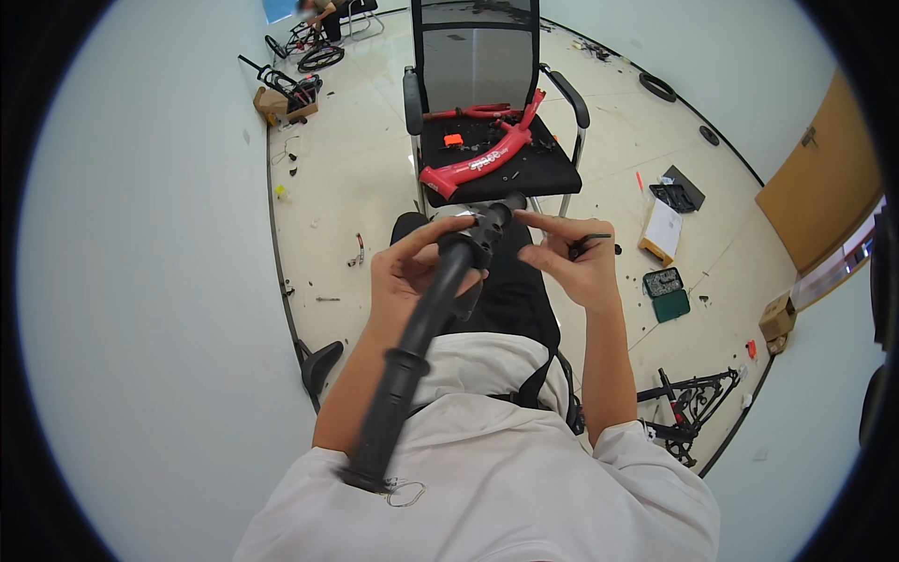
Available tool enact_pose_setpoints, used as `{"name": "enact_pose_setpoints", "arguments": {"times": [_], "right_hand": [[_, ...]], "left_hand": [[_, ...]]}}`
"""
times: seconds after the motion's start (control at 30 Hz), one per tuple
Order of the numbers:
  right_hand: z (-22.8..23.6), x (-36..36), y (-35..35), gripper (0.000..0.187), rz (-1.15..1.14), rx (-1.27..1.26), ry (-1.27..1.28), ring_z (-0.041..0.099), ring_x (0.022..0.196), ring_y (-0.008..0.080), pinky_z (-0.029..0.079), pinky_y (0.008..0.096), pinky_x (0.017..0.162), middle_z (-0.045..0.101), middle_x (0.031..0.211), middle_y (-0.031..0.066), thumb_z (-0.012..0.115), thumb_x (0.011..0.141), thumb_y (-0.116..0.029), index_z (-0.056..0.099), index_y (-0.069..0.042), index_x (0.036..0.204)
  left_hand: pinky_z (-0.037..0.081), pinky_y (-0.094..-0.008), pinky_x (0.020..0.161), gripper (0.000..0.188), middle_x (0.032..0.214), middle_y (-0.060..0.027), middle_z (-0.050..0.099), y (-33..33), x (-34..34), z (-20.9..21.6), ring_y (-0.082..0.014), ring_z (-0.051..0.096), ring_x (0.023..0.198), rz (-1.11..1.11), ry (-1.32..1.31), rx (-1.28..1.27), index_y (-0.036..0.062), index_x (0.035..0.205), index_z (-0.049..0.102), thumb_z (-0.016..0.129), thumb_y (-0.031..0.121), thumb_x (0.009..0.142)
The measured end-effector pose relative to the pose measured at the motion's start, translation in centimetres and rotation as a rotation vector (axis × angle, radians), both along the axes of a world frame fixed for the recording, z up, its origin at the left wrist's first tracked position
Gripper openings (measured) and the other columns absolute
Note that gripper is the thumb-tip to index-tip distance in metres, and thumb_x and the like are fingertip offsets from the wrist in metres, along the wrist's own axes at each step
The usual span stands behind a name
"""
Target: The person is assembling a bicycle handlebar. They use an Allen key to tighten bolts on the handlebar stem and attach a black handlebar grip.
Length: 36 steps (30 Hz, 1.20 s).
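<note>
A black bicycle handlebar [436,304] points up toward me, its ribbed grip [379,421] close to my shirt. My left hand [412,267] is closed around the bar's middle, by the dark stem clamp [484,232]. The bar's far end shows just beyond the clamp. My right hand [579,258] is on the other side, its index fingertip at or very near the clamp. Tucked in its curled fingers is a thin black rod-like tool [592,242]; its exact kind is hard to make out.
Ahead stands a black office chair [562,173] bearing a red bicycle frame [482,167] and small parts. Right on the floor lie a green case [670,305], a white box [661,229] and a black bike frame [688,407]. Far left, a person [328,17] works by a small bicycle.
</note>
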State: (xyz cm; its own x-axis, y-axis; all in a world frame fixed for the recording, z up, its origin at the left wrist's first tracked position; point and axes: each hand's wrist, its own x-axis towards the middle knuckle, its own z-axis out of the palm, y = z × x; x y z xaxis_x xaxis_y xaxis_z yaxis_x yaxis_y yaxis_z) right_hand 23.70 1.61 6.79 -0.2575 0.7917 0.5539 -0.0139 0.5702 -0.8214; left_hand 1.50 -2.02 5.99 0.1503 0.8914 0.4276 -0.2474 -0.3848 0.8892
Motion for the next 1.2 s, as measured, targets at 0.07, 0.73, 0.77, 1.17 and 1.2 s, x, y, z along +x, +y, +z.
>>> {"name": "enact_pose_setpoints", "arguments": {"times": [0.07,0.73,0.77,1.17,1.2], "right_hand": [[0.0,-0.2,-0.2,0.040,-0.026,0.007,-0.092,0.026,0.049,0.0021,0.020,0.0232,0.049,0.032,0.053,-0.0084,0.081,0.075,-0.001,0.072,0.001,0.114],[0.4,-2.0,-1.7,0.040,-0.183,0.467,-0.178,0.046,0.043,0.0126,0.035,0.0252,0.044,0.053,0.054,0.0076,0.081,0.074,-0.004,0.075,-0.011,0.113],[0.1,-2.1,-1.5,0.040,-0.185,0.469,-0.171,0.046,0.043,0.0125,0.034,0.0252,0.044,0.052,0.053,0.0073,0.081,0.074,-0.004,0.075,-0.010,0.113],[0.5,-0.9,-2.1,0.042,-0.100,0.260,-0.195,0.032,0.045,0.0063,0.026,0.0236,0.044,0.036,0.049,0.0007,0.086,0.070,-0.006,0.076,-0.011,0.110],[0.5,-0.6,-2.0,0.043,-0.078,0.221,-0.212,0.030,0.046,0.0055,0.026,0.0234,0.044,0.035,0.049,-0.0005,0.087,0.069,-0.006,0.076,-0.011,0.110]], "left_hand": [[0.059,-0.0359,0.075,0.061,0.102,-0.0205,0.069,0.6,-0.5,-0.3,-0.0275,0.072,0.089,-0.078,-0.138,-0.068,-0.0058,0.130,0.053,0.081,0.011,0.078],[0.060,-0.0345,0.074,0.061,0.101,-0.0162,0.069,0.5,-0.7,-0.3,-0.0258,0.072,0.080,-0.248,-0.199,-0.079,-0.0025,0.130,0.053,0.080,0.019,0.080],[0.060,-0.0344,0.074,0.060,0.101,-0.0161,0.069,0.5,-0.8,-0.2,-0.0257,0.072,0.080,-0.250,-0.194,-0.087,-0.0022,0.130,0.053,0.080,0.019,0.081],[0.058,-0.0315,0.078,0.056,0.102,-0.0135,0.070,0.1,-1.4,0.2,-0.0218,0.072,0.085,-0.265,-0.040,-0.044,-0.0014,0.130,0.054,0.078,0.008,0.080],[0.058,-0.0320,0.078,0.056,0.100,-0.0146,0.070,-0.1,-1.3,0.4,-0.0223,0.072,0.084,-0.227,0.020,-0.025,-0.0029,0.130,0.054,0.077,0.008,0.081]]}}
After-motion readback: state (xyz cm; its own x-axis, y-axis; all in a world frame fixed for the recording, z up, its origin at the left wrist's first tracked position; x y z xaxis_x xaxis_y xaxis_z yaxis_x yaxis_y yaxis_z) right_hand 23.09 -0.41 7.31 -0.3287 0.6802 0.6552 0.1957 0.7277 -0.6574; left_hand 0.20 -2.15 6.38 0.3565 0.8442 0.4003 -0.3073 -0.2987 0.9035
